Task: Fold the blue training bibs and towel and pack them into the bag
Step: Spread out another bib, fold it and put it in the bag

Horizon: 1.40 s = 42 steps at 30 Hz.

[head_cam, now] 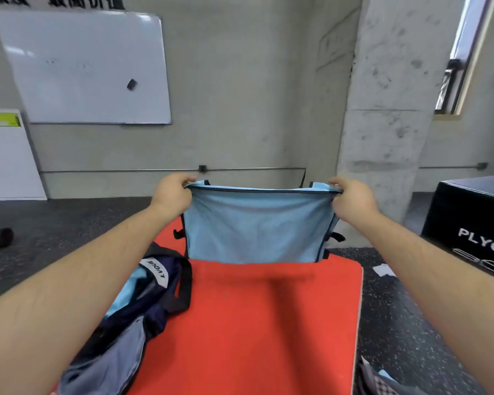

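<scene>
Both hands are up, holding the light blue bib [257, 226] stretched between them: the left hand [173, 195] is pinching the top left corner and the right hand [351, 199] the top right, each grip clamped on the dark-trimmed edge. The bib is hanging doubled, flat and smooth, dark straps poking out at its sides, over the red pad [254, 323]. The navy bag [143, 303] is lying open on the pad's left, light blue fabric showing inside

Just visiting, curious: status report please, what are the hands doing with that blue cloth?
Left hand, right hand: each pinching a top corner. Light blue dark-trimmed fabric bib held over red mat. Navy fabric bag left, path clear.
</scene>
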{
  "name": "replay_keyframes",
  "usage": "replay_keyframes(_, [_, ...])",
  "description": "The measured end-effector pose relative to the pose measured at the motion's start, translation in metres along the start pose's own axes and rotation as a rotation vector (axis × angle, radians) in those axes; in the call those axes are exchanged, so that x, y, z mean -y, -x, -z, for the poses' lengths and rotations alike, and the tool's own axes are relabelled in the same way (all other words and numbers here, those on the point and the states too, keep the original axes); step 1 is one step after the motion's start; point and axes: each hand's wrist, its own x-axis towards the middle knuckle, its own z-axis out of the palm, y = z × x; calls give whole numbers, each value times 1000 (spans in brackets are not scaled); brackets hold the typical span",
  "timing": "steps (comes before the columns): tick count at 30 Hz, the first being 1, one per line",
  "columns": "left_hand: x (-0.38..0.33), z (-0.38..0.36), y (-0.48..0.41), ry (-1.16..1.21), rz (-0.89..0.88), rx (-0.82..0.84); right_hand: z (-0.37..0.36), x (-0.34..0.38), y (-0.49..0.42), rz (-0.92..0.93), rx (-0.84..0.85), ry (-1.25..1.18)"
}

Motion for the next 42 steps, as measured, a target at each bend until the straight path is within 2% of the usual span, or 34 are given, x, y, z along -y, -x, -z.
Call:
replay_keyframes(5, [16,-38,56,55,11,-46,-33,-28,56,-29,17,-80])
replay_keyframes(8, [44,-83,120,72,40,-3,-71,-62,116,-29,86,-63])
replay_keyframes(11, [75,-130,198,96,89,54,-108,-101,186,-111,160,-59])
replay_keyframes(14, [101,-162,264,90,132,149,-133,-131,243,-161,298,54])
replay_keyframes(16, [111,-173,288,38,139,184,-146,-147,266,-90,286,178])
replay_keyframes(20, [93,-168,291,-252,281,68,-148,-142,274,-74,155,262])
replay_keyframes(22, [84,-164,285,-285,221,-14,-146,-130,267,-63,127,279])
replay_keyframes(24, [79,-168,273,-253,117,64,-150,-119,256,-24,179,265])
replay_keyframes(26, [75,-182,256,-216,56,253,-159,-109,245,-2,355,243])
replay_keyframes(29, [72,-206,241,-299,61,560,-175,-100,237,-20,620,253])
replay_keyframes(31, [71,-212,242,-349,107,676,-178,-98,240,-45,721,293])
replay_keyframes(35, [63,-201,272,-356,126,675,-160,-98,267,-41,699,294])
replay_keyframes(39, [53,-193,289,-389,40,566,-145,-90,276,5,544,357])
replay_keyframes(42, [45,-206,259,-350,20,583,-165,-76,254,41,589,324])
